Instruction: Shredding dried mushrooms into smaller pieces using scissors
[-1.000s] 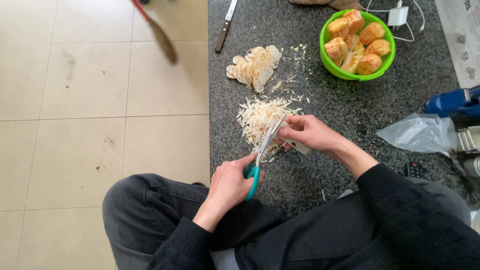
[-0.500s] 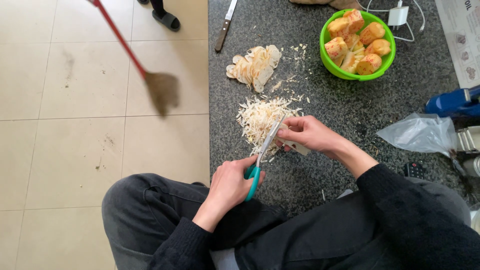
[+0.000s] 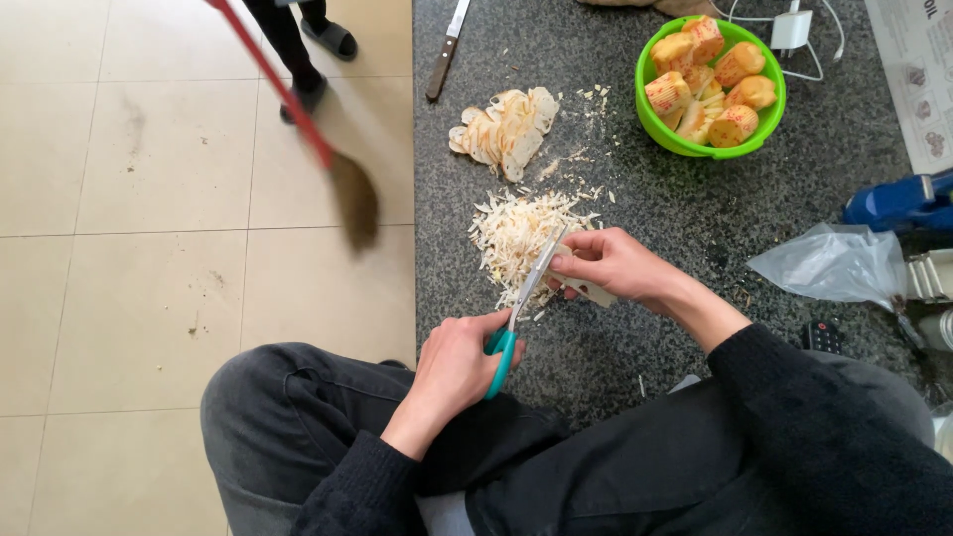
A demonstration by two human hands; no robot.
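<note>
We see even, soft daylight, no harsh glare, faint shadows under our hands, sharp focus on the dark counter (image 3: 635, 199), a motion-blurred broom (image 3: 352, 199), slight wide-angle bending at edges

Left hand (image 3: 459, 359): fingers curled closed in a grip, wrist straight, forearm reaching forward from lap | Right hand (image 3: 608, 264): fingers pinched together, thumb uppermost, forearm angled in from the right | Both arms dark-sleeved, hands near, not touching.
</note>
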